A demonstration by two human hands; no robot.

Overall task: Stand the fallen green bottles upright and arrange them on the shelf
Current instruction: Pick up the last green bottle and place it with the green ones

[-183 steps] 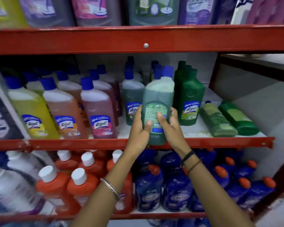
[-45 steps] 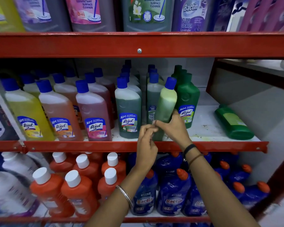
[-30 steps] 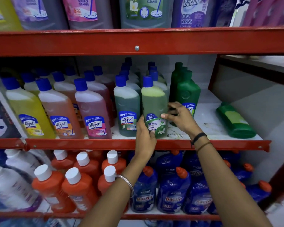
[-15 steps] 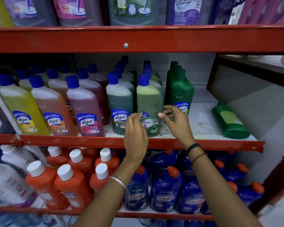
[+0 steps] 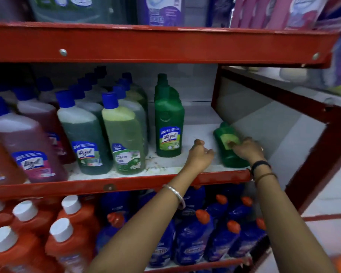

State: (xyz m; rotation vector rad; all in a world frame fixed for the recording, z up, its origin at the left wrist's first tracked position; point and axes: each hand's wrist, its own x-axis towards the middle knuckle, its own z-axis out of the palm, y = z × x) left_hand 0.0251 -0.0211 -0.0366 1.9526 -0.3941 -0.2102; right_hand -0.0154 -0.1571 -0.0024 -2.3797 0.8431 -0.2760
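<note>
A dark green bottle (image 5: 225, 141) lies on its side at the right end of the white middle shelf (image 5: 197, 119), cap pointing to the back. My right hand (image 5: 246, 147) rests on its label side, fingers curled over it. Just left of the bottle hovers my left hand (image 5: 200, 154), loosely curled and holding nothing. A row of dark green bottles (image 5: 168, 123) stands upright behind my left hand. Next to it stands the light green bottle (image 5: 124, 136) with a blue cap, upright at the shelf's front.
Blue-capped bottles of grey-green (image 5: 85, 134), pink (image 5: 30, 144) and orange liquid fill the shelf's left. A red beam (image 5: 146, 44) runs overhead and a red lip (image 5: 126, 184) edges the front. Orange and blue bottles (image 5: 193, 233) crowd the lower shelf. A red post (image 5: 321, 154) stands at right.
Both hands let go of the light green bottle, now standing in its row, and moved right. My right hand has landed on the fallen dark green bottle. The view has shifted right.
</note>
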